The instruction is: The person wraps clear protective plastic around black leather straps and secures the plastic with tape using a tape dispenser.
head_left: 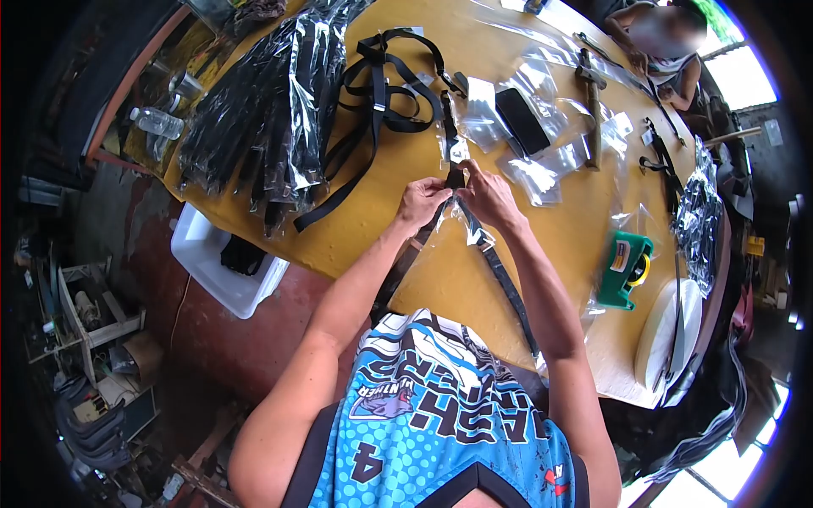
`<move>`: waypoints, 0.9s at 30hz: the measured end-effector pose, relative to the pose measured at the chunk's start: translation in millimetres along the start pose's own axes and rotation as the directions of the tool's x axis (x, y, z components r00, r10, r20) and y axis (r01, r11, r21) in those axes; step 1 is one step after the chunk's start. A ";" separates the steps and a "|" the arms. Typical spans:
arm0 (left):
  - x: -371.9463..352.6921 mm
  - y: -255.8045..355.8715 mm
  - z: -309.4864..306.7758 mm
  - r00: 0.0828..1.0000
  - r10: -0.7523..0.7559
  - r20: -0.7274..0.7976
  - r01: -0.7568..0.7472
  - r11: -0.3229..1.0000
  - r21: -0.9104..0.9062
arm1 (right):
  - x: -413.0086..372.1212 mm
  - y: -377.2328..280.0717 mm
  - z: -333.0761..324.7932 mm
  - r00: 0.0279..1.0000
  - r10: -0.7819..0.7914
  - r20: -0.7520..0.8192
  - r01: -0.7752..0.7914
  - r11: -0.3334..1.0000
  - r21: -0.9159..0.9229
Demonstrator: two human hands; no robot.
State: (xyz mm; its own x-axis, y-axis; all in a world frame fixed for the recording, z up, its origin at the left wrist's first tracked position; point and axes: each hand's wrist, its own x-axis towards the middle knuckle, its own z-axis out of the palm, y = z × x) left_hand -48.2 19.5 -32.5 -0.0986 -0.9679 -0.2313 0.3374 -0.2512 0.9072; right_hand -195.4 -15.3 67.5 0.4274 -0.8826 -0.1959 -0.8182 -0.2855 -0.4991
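My left hand (423,203) and my right hand (487,198) are close together at the near middle of the table, fingers pinched on a black strap (455,179). It runs away from me above the hands, with a white tag on it. Below them it splits into two legs; the right leg (508,292) reaches toward my body and has a metal buckle. Clear plastic lies around the strap by my fingers. Left of it rests a loose tangle of black webbing straps (378,97). My fingers hide the exact spot they grip.
Plastic-wrapped black straps (292,110) pile at the left. A phone (522,121) lies on clear bags beside a hammer (590,110). A green tape dispenser (625,269) and a round white disc (669,334) are right. A white bin (222,262) stands below. Another person (669,51) sits opposite.
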 end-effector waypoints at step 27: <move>-2.7 10.4 2.8 0.999 0.031 0.009 -0.030 0.995 -0.100 | -5.3 59.6 49.4 0.998 0.051 0.039 -0.061 0.578 0.814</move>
State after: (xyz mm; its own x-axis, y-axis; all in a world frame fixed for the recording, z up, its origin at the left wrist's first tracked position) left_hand -47.1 19.6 -21.5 -0.0965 -0.9751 -0.1997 0.4322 -0.2218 0.8741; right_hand -227.4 -9.2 -2.9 0.4000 -0.8807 -0.2536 -0.1859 0.1930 -0.9634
